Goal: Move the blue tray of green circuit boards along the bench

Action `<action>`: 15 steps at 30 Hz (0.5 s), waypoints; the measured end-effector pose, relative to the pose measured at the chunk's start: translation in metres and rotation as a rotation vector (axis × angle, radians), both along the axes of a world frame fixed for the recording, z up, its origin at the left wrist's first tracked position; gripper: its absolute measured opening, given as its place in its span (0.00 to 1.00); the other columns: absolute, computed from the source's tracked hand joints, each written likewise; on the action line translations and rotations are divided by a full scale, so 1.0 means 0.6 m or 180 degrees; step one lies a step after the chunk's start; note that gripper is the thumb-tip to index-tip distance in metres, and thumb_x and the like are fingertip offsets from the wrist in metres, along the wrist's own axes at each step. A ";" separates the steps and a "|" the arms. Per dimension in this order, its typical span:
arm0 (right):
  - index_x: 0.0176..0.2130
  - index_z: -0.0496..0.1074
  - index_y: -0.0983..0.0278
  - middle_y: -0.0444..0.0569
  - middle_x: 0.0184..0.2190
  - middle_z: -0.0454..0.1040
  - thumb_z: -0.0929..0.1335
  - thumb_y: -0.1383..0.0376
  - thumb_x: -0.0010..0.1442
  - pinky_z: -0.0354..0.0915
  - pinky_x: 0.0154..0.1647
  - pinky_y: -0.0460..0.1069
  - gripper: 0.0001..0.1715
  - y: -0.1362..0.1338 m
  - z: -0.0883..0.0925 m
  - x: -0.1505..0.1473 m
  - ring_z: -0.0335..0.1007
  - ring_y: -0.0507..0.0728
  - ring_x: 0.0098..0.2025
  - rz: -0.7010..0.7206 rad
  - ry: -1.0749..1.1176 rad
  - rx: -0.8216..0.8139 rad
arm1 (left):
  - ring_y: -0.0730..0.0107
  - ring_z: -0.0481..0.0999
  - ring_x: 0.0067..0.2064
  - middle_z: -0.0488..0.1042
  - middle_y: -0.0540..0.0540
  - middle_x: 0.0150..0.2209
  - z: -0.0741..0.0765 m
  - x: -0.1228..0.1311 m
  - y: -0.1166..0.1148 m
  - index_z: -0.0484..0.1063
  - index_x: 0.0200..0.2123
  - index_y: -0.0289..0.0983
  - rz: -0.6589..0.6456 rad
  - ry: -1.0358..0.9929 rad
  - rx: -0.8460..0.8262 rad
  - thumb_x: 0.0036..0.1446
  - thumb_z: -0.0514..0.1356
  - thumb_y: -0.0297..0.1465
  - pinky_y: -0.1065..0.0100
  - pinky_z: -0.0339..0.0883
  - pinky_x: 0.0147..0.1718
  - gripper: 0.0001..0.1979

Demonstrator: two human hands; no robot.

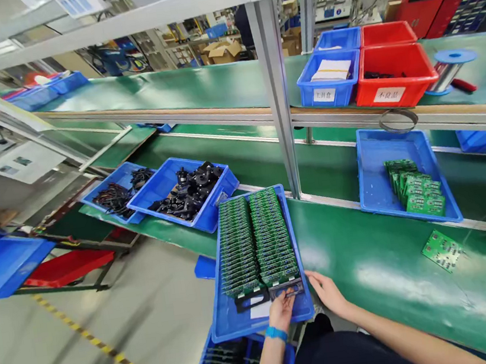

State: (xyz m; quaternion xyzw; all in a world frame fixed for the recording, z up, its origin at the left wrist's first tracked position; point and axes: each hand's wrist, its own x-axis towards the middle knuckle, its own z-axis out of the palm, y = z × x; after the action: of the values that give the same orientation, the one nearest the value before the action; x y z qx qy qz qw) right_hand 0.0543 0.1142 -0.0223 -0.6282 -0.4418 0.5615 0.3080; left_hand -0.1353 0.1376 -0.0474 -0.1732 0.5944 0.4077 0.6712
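Two rows of green boards fill my blue tray (225,321), running lengthwise away from the tabletop's near edge, where my left hand (281,311) pinches a black holder (286,289) and my right hand (327,291) lies open beside it.

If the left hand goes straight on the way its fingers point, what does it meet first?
Probably the two rows of green circuit boards in the blue tray; the left hand already touches a black part just before them.
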 end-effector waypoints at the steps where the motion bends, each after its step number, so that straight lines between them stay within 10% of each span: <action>1: 0.71 0.78 0.83 0.62 0.72 0.75 0.58 0.32 0.67 0.57 0.85 0.62 0.65 -0.009 -0.001 0.008 0.71 0.73 0.77 0.0116 -0.0172 -0.0002 | 0.65 0.84 0.32 0.80 0.35 0.34 -0.005 -0.001 0.003 0.71 0.45 0.21 -0.0073 0.0040 -0.0052 0.80 0.56 0.15 0.67 0.81 0.36 0.07; 5: 0.70 0.79 0.82 0.61 0.70 0.77 0.59 0.34 0.67 0.61 0.81 0.65 0.63 -0.050 -0.034 0.046 0.73 0.76 0.75 0.0200 -0.0337 -0.0120 | 0.68 0.80 0.32 0.77 0.39 0.34 0.012 -0.005 0.003 0.69 0.42 0.26 -0.0324 0.0209 -0.0126 0.81 0.57 0.18 0.68 0.80 0.39 0.08; 9: 0.75 0.73 0.85 0.60 0.76 0.71 0.62 0.34 0.68 0.56 0.86 0.63 0.65 -0.065 -0.048 0.066 0.67 0.75 0.80 0.0053 -0.0193 -0.0220 | 0.64 0.79 0.43 0.76 0.39 0.43 0.081 -0.020 -0.022 0.73 0.48 0.26 -0.0582 0.0688 -0.0104 0.78 0.63 0.20 0.47 0.75 0.71 0.01; 12: 0.84 0.59 0.82 0.52 0.85 0.55 0.62 0.52 0.85 0.40 0.90 0.54 0.47 -0.020 -0.015 0.046 0.48 0.63 0.89 -0.0221 0.0007 -0.0417 | 0.59 0.82 0.51 0.81 0.33 0.53 0.112 -0.048 -0.018 0.77 0.55 0.21 -0.0518 0.1510 0.0897 0.77 0.62 0.18 0.40 0.71 0.73 0.08; 15: 0.88 0.49 0.78 0.48 0.88 0.43 0.58 0.62 0.89 0.31 0.89 0.46 0.40 0.070 0.028 0.000 0.37 0.53 0.91 -0.0597 0.0312 -0.0583 | 0.48 0.83 0.63 0.82 0.31 0.62 0.100 -0.080 0.042 0.82 0.59 0.24 -0.0785 0.2594 0.2200 0.79 0.62 0.39 0.48 0.74 0.70 0.22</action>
State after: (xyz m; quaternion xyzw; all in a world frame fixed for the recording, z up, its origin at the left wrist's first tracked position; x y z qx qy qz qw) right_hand 0.0544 0.1562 -0.0058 -0.6641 -0.3125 0.5983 0.3216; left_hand -0.1833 0.1628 0.0124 0.3003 0.6536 0.5315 0.4473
